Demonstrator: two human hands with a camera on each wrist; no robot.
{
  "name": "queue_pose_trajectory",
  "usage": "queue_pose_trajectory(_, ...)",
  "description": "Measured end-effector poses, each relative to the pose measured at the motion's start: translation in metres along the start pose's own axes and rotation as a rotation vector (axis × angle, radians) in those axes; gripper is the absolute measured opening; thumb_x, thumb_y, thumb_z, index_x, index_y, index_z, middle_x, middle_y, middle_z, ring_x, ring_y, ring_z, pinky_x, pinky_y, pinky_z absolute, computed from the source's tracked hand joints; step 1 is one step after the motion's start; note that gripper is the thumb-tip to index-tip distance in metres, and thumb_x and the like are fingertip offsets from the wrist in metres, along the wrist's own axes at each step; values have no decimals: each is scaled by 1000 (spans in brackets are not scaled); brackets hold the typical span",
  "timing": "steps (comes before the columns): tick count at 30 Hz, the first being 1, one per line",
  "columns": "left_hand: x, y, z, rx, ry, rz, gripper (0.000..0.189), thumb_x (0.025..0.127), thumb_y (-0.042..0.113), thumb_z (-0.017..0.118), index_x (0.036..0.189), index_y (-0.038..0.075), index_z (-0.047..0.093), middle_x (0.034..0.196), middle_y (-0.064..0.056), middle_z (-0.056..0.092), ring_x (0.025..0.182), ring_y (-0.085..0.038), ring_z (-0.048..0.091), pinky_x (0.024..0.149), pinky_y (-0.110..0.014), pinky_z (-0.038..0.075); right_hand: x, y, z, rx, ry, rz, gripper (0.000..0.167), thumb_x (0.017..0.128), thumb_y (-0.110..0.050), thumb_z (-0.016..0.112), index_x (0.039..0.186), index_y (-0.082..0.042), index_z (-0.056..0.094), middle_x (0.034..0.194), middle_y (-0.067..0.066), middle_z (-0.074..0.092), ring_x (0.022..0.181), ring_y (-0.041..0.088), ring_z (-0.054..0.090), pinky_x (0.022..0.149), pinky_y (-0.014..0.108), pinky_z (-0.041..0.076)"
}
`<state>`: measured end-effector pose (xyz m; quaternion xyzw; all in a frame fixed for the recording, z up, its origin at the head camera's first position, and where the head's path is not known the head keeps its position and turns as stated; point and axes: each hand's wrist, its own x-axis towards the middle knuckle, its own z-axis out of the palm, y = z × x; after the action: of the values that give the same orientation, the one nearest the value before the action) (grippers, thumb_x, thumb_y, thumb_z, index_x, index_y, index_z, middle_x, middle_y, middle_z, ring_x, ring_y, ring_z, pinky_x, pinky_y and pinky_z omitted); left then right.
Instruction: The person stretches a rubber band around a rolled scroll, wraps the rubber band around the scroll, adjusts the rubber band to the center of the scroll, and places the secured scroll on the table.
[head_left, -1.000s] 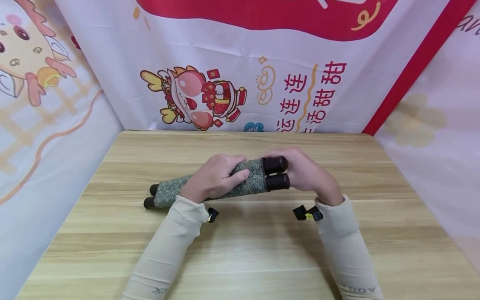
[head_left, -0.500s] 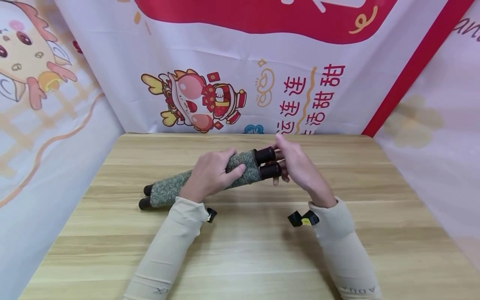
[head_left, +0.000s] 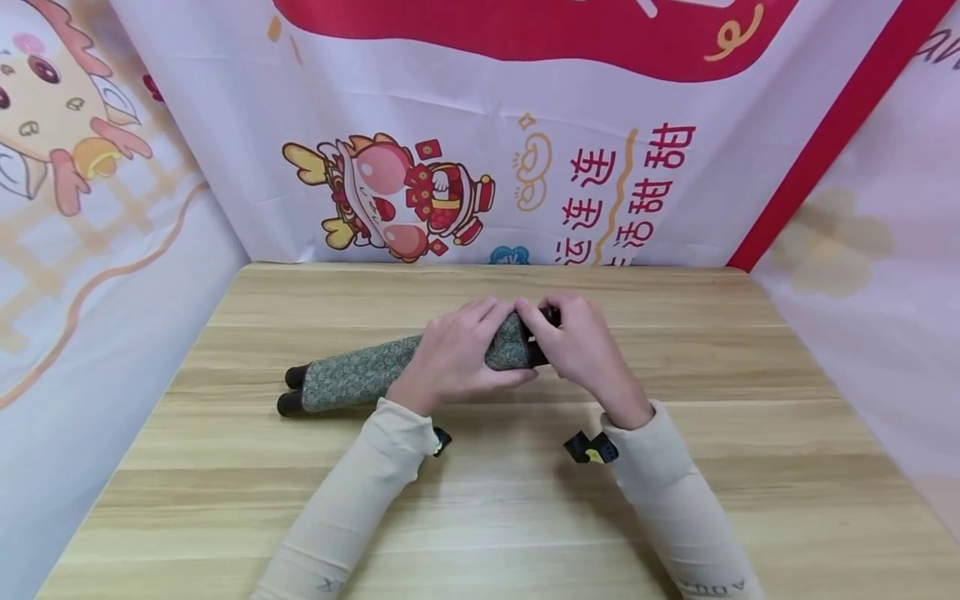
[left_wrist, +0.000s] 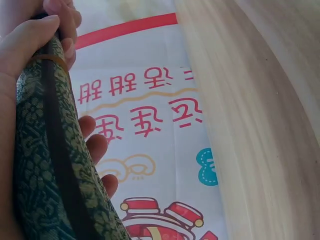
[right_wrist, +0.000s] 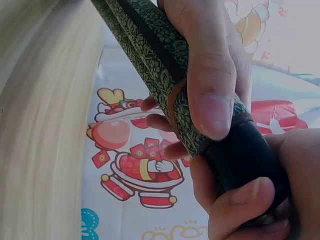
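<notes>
A rolled scroll (head_left: 360, 375) in green patterned cloth slants across the table, with dark rod ends (head_left: 291, 404) sticking out at its left. My left hand (head_left: 453, 354) grips the scroll near its right end, thumb along the near side. At that end my right hand (head_left: 588, 350) curls its fingers round a dark rod end (right_wrist: 245, 160), mostly covering the pair. Close to the hands, a thin tan band (right_wrist: 176, 102) circles the cloth; the left wrist view also shows the band (left_wrist: 52, 59) and a dark strip running lengthwise along the scroll.
The wooden table (head_left: 480, 517) has a printed cloth backdrop (head_left: 480, 167) behind it and cloth walls at left and right. A small black camera (head_left: 592, 448) sits at the right wrist.
The right hand, spread loosely beside the rod ends half a second ago, now grips them. The left hand has shifted right along the scroll, and the scroll's right end is slightly lower.
</notes>
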<state>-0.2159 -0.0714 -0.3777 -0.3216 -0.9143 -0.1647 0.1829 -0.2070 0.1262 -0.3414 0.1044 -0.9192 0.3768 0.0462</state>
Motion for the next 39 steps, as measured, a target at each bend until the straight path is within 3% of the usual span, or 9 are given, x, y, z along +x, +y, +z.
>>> queue_pose_trajectory(5, 3, -5, -5, -14, -11, -6, 85, 78, 72, 79, 142, 19, 62, 134, -1, 71, 114, -20, 71, 82, -45, 62, 4, 6, -7, -13, 29, 13, 54, 104, -60, 54, 93, -11, 73, 84, 10, 69, 67, 24, 62, 54, 35, 52)
queue_pose_trajectory(10, 0, -8, -9, -13, -18, -44, 84, 73, 67, 85, 138, 18, 65, 134, -2, 72, 116, -21, 69, 87, -46, 61, 4, 8, -11, -37, 89, 13, 54, 106, -57, 53, 90, -10, 74, 87, 10, 72, 76, 25, 63, 65, 35, 51)
queue_pose_trajectory(17, 0, 2, -5, -86, 53, 52, 91, 82, 64, 80, 153, 15, 51, 146, -6, 65, 132, -27, 60, 108, -54, 51, -2, -1, -13, -37, 107, -14, 58, 105, -61, 51, 90, -10, 73, 88, 10, 73, 82, 25, 64, 71, 37, 51)
queue_pose_trajectory(20, 2, 2, -6, -76, 49, 50, 88, 82, 65, 81, 150, 16, 55, 142, -5, 68, 129, -26, 61, 109, -54, 49, -1, 0, -15, -35, 120, -26, 57, 106, -60, 51, 92, -10, 75, 91, 10, 74, 84, 26, 65, 74, 39, 52)
queue_pose_trajectory(26, -1, -6, -9, -63, -2, -28, 86, 77, 64, 85, 145, 19, 61, 136, -3, 71, 124, -23, 61, 109, -54, 49, 1, 6, -19, -61, 152, 2, 58, 108, -57, 48, 89, -9, 74, 90, 12, 74, 81, 28, 65, 73, 41, 51)
queue_pose_trajectory(33, 2, 2, -7, -102, 66, 64, 89, 80, 65, 82, 148, 14, 56, 140, -5, 69, 127, -24, 63, 107, -53, 51, -5, -3, -21, -54, 152, -22, 59, 107, -59, 47, 94, -9, 76, 91, 11, 75, 82, 26, 66, 73, 41, 52)
queue_pose_trajectory(39, 3, -4, -9, -78, 36, 11, 86, 76, 63, 86, 143, 16, 62, 138, -3, 71, 128, -24, 65, 109, -54, 51, -1, 1, -26, -50, 148, -23, 58, 108, -56, 48, 98, -7, 77, 96, 13, 76, 85, 27, 67, 75, 42, 53)
